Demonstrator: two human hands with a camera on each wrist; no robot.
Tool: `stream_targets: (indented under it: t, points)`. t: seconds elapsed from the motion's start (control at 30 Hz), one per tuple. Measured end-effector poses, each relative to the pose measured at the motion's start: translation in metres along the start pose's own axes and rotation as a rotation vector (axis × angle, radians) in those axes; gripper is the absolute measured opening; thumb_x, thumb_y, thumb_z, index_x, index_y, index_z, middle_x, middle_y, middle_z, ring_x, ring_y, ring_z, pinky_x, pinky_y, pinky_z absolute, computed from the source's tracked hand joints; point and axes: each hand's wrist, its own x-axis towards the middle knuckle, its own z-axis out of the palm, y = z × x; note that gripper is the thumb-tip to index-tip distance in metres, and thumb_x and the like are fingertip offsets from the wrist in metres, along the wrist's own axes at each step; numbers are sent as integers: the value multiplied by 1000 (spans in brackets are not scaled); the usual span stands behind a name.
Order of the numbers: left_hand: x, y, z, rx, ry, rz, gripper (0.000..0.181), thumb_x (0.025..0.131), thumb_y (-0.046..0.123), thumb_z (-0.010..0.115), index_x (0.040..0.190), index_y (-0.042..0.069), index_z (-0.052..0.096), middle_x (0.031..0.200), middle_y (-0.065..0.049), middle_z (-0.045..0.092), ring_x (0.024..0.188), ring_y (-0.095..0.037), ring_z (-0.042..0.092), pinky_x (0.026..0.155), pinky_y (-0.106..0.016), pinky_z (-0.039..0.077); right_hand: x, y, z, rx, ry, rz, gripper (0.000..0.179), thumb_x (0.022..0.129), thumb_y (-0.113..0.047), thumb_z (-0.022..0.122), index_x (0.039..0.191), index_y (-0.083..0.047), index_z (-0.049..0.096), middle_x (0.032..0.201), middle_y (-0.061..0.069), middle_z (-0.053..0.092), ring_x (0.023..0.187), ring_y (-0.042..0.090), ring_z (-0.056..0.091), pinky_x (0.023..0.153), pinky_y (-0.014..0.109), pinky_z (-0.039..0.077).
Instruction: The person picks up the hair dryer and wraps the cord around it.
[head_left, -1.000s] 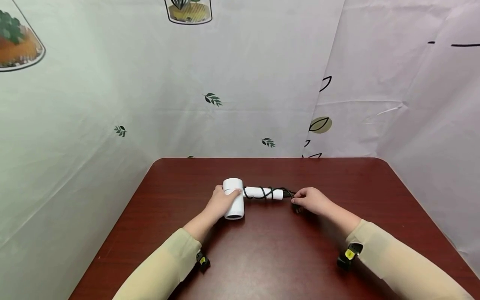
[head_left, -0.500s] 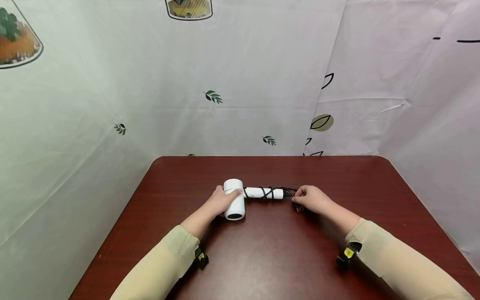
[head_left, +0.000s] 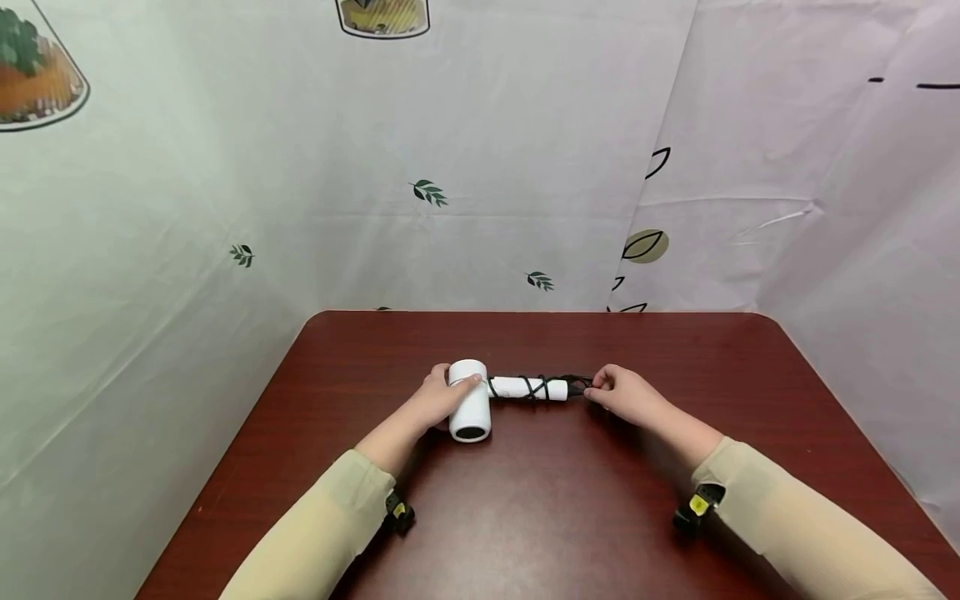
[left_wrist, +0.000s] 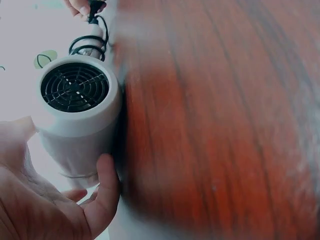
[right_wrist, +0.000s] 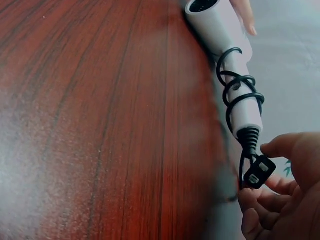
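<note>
A white hair dryer (head_left: 471, 414) lies on the table, its handle (head_left: 514, 387) pointing right. Black cord (right_wrist: 243, 98) winds round the handle in crossing loops. My left hand (head_left: 430, 401) grips the barrel from the left, thumb over the top. In the left wrist view the black intake grille (left_wrist: 75, 87) faces the camera. At the handle's end my right hand (head_left: 628, 395) holds the two-prong plug (right_wrist: 260, 172) between thumb and fingers. The prongs face the camera in the right wrist view; in the head view the fingers largely hide the plug.
The dark red wood table (head_left: 510, 508) has rounded far corners. Pale fabric sheets with leaf prints (head_left: 430, 192) hang behind it and on both sides. A small black device with a yellow patch sits at each wrist, the right one (head_left: 699, 506) close over the table.
The plug, whose prongs showed below my right fingers, has turned up and is now mostly hidden by them. My right fingers have risen slightly. The dryer stays in place under my left hand.
</note>
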Motion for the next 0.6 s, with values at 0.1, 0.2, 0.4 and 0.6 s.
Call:
stream_targets:
  t: [0.1,0.2,0.4,0.6]
  points:
    - [0,-2,-3,-12,-7,-7,89,90,58,62,151,3,26,141,-25,44,109,-35,59,57,-41,56,1,0,-1,-29,1,-11,22,96,-28,63,100,-8,57,71,3,57,63,17,53,60,32,43]
    - [0,-3,-5,-16,-18,-7,87,91,56,62,151,4,26,140,-23,46,105,-33,61,54,-40,55,2,1,-3,-74,4,-32,18,98,-27,61,101,-9,60,76,2,58,65,18,52,62,34,43]
    - [-4,-5,-4,-38,-57,3,85,91,48,66,152,5,24,134,-23,51,93,-32,64,50,-42,55,9,4,-9,-161,32,-76,17,97,-18,58,108,-7,65,95,6,64,80,20,57,72,40,47]
    - [-5,-5,-3,-64,-65,-9,83,92,44,67,152,6,22,133,-24,51,94,-32,64,48,-44,55,16,9,-10,-173,4,-87,23,97,-18,57,114,-4,64,103,11,65,92,26,60,80,45,48]
